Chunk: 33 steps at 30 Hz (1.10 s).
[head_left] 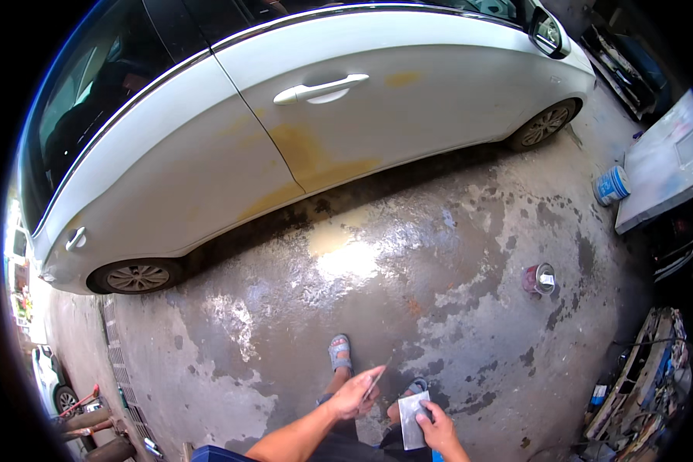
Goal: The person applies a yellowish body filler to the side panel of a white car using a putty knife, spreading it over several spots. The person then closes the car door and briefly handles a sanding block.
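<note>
I see the left hand (pixel 357 395) pinching a thin strip (pixel 376 378), the right hand (pixel 437 429) clamped on a grey plate (pixel 411 411) at its right edge, above the floor (pixel 470 339). Both look light, stiff; I'd grip edges.

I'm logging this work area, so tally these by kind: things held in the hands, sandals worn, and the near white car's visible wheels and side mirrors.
Thin tool in left hand: 1
Grey plate in right hand: 1
Sandals: 2
White car wheels: 2
Side mirror: 1
Total: 7
</note>
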Motion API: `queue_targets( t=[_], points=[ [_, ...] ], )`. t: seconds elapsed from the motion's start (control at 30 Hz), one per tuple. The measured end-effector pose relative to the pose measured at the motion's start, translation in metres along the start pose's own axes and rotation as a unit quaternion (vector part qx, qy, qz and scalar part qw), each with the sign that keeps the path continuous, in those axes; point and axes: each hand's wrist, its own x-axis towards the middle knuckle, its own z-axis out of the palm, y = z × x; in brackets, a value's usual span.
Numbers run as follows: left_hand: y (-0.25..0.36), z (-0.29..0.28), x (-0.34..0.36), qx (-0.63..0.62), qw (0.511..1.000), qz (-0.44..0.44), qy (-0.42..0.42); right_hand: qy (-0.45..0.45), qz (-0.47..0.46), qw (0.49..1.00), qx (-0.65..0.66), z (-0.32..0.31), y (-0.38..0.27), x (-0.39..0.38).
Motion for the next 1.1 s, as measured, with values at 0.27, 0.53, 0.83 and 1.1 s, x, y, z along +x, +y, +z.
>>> queue_targets(
  t=[0.27, 0.53, 0.83, 1.1],
  points=[
    [0.034, 0.199, -0.017, -0.045, 0.981, 0.114, -0.148, 0.041, -0.196, 0.974, 0.106, -0.147, -0.063, -0.076],
    [-0.009, 0.314, -0.028, 0.024, 0.983, 0.173, -0.054, -0.071, -0.286, 0.927, 0.231, -0.18, -0.104, -0.155],
    [-0.025, 0.331, -0.056, -0.004, 0.993, 0.113, -0.021, -0.098, -0.195, 0.897, 0.383, -0.2, -0.144, -0.133],
    [-0.006, 0.318, -0.075, 0.001, 0.994, 0.095, 0.052, -0.016, -0.308, 0.924, 0.225, -0.167, -0.153, -0.139]
  ],
)
